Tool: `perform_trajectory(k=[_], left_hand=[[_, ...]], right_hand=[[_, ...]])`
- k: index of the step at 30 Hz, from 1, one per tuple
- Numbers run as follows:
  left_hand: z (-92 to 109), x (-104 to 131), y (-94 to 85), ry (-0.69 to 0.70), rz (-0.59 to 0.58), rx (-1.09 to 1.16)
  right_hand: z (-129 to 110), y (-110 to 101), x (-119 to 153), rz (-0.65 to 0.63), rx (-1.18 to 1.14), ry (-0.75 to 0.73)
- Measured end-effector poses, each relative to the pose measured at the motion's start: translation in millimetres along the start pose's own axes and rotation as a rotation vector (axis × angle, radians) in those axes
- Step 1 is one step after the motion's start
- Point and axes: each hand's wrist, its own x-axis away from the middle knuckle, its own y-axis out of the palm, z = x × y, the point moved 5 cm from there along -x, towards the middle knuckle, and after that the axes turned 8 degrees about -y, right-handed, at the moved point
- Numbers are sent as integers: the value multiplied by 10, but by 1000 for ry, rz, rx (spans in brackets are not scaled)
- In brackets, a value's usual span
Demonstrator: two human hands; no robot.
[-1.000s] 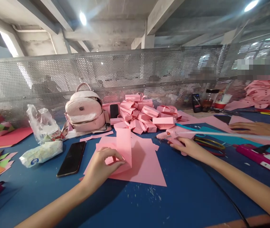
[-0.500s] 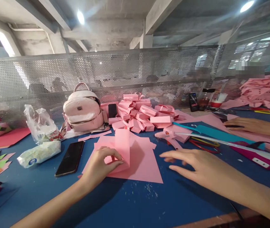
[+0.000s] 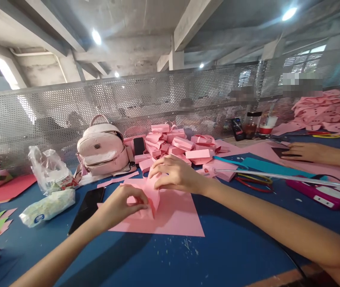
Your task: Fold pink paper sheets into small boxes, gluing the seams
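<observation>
My left hand pinches the lower edge of a folded piece of pink paper between thumb and fingers. Over its upper part lies my right hand, with bent fingers gripping the far end. Beneath both hands a larger flat pink sheet rests on the blue table. Just behind my right wrist is a pink glue gun, mostly covered, and a long clear glue stick runs off to the right from it. Several folded pink paper pieces are heaped beyond my hands.
A black phone, a tissue pack, a plastic bag and a pale pink backpack stand left. To the right lie a teal strip, scissors and a magenta device. Another person's hand rests farther right.
My right hand has moved left from beside the glue gun onto the folded pink paper. My left hand keeps its pinch, and the paper now leans. The view has shifted slightly.
</observation>
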Motion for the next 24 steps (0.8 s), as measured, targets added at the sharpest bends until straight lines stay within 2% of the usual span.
perform_trajectory(k=[3,7,14,19,24], left_hand=[[-29,-91,-122,-2,-76,-36],[-3,-183,-192,5,-178,-89],[43,-203,-156,55,-184,-75],[80,-130,-145,96,-174,-70],[156,-7,-168,86,-117,-95]], right_hand=[[-17,4,-22,0,-59,-15],[-87,22,11,-2,-81,37],[-207,34,113,110,-133,152],[-254,36,70,96,-150,212],[-308,35,18,83,-152,215]])
